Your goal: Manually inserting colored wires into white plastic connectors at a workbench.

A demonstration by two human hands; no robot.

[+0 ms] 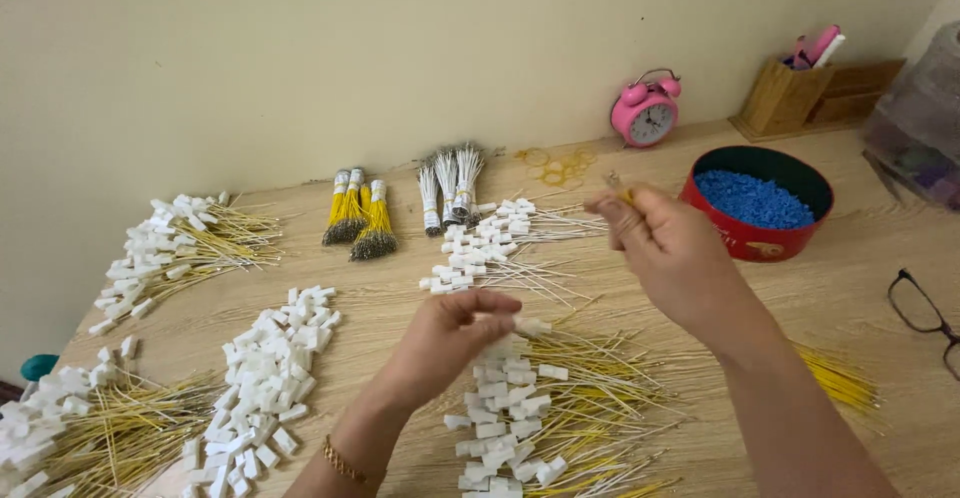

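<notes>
My left hand [450, 333] hovers over a pile of yellow wires with white plastic connectors [530, 413] and pinches one white connector [530, 327] at its fingertips. Raised to the right, my right hand [670, 248] pinches the end of a thin yellow wire [622, 192] between thumb and fingers. A gold bracelet [343, 461] circles my left wrist. A heap of loose white connectors [265, 373] lies left of my left hand.
On the wooden table lie bundles of yellow wires [358, 220] and white wires [448, 188], more wire-and-connector piles [180, 248], a red round tin of blue beads [760, 201], a pink alarm clock [646, 110], a bamboo holder [790, 93], black glasses [925, 310].
</notes>
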